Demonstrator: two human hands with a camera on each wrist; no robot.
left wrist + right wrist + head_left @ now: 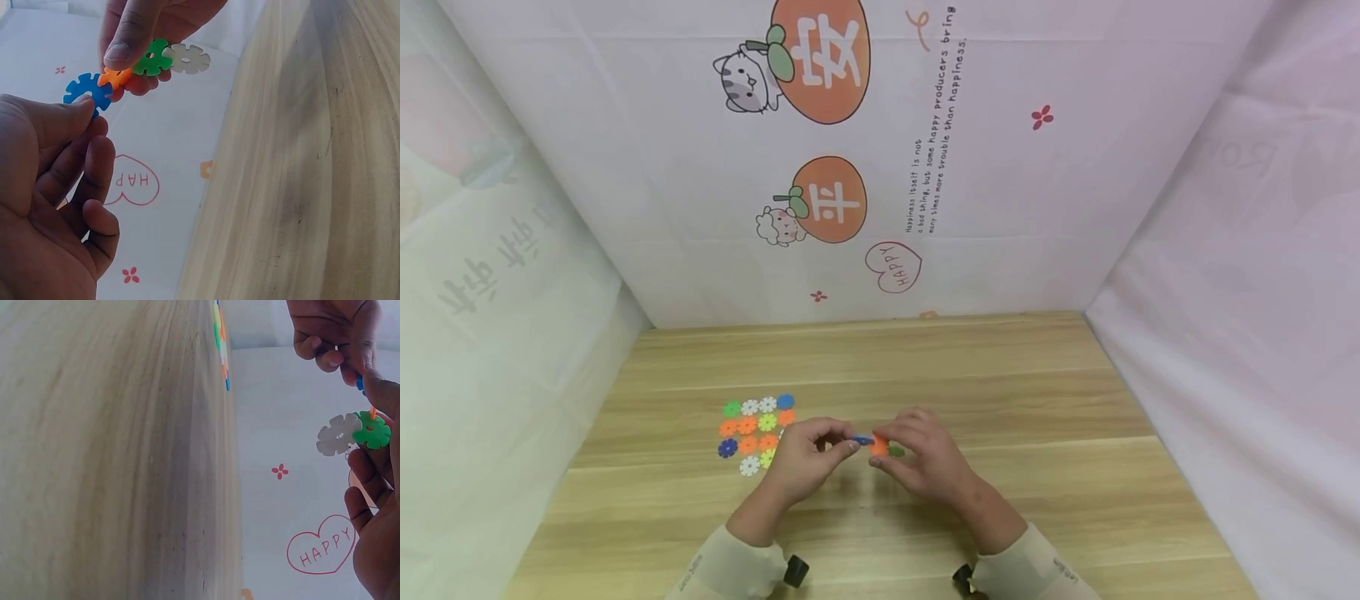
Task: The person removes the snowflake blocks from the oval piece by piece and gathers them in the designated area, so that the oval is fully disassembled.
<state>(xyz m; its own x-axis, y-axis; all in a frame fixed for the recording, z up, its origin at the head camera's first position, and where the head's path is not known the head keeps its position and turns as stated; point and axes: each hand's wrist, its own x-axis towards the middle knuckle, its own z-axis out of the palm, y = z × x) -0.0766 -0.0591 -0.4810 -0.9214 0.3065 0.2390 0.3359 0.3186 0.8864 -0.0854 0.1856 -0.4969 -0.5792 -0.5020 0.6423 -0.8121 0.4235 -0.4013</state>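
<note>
Between thumb and fingertip, my left hand (808, 458) pinches a blue notched plastic disc (78, 84). My right hand (928, 458) grips an orange notched disc (115, 77) by thumb and fingers. In the left wrist view the blue disc's edge meets the orange one. A green disc (152, 60) joins on past the orange, and a white disc (190, 59) makes the far end of the chain. The right wrist view shows the green and white discs hanging beside the right fingers, while the thumb covers most of the orange one. Both hands are held above the table.
Loose discs (747, 425) in white, green, orange, yellow and blue lie in rows on the wooden table (1000, 375), left of the hands. The left hand hides some of them. A printed white cloth (985, 183) stands behind the table, with white cloth at both sides.
</note>
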